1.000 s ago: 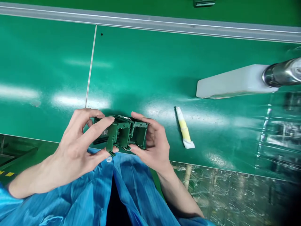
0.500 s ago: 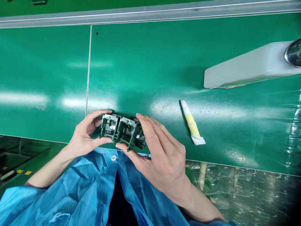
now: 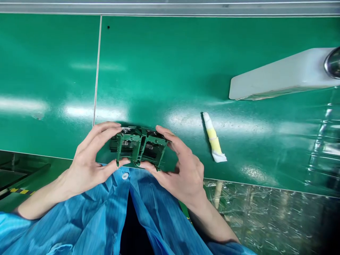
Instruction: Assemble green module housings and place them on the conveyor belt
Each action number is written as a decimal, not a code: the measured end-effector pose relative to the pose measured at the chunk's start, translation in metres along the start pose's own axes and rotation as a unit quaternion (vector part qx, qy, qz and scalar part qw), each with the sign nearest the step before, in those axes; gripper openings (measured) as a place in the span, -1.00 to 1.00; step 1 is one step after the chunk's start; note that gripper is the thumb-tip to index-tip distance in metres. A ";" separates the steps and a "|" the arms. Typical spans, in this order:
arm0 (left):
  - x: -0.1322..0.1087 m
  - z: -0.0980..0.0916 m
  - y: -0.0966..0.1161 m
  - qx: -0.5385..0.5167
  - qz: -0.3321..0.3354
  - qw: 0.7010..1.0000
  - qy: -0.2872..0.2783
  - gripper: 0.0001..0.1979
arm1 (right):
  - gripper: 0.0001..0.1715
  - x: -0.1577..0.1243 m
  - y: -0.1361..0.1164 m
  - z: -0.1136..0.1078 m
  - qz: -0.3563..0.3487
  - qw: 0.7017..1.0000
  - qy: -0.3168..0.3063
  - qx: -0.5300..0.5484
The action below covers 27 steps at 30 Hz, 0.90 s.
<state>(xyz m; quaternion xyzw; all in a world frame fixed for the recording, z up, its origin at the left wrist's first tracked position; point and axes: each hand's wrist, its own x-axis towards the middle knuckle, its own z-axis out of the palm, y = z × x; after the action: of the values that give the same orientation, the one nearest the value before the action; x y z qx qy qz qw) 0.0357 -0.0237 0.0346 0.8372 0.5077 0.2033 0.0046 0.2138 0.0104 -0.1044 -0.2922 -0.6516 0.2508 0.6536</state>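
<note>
Both my hands hold two dark green plastic housings (image 3: pixel 139 147) side by side, just above the near edge of the green belt (image 3: pixel 159 71). My left hand (image 3: pixel 89 159) pinches the left housing between thumb and fingers. My right hand (image 3: pixel 182 166) grips the right housing the same way, thumb below and fingers on top. Metal parts show inside the open frames of the housings. My blue sleeves and coat lie below the hands.
A small white and yellow roll (image 3: pixel 214 141) lies on the belt to the right of my hands. A white block (image 3: pixel 276 74) with a shiny metal fitting (image 3: pixel 333 63) reaches in from the right. Clear plastic sheeting (image 3: pixel 265 216) covers the lower right. A metal rail (image 3: pixel 170 7) borders the far side.
The two housings have been turned in my hands, from the open face showing white labels to the frame side. My right hand has shifted from over the part to gripping its end.
</note>
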 end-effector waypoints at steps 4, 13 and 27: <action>-0.002 0.003 -0.004 -0.037 -0.021 0.999 -0.006 -0.38 | -0.26 0.002 -0.002 -0.001 0.002 1.000 -0.009 -0.016; -0.001 0.004 -0.008 -0.089 -0.043 0.995 -0.013 -0.38 | -0.26 0.005 -0.004 -0.005 0.005 0.999 -0.024 -0.044; 0.012 -0.005 0.000 -0.062 -0.166 0.977 -0.114 -0.55 | -0.20 0.007 -0.001 -0.013 0.155 0.978 -0.123 0.064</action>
<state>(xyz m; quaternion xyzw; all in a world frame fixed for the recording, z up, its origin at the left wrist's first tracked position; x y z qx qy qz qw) 0.0387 -0.0143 0.0432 0.7568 0.6223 0.1343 0.1483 0.2272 0.0138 -0.0981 -0.3143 -0.6563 0.4242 0.5391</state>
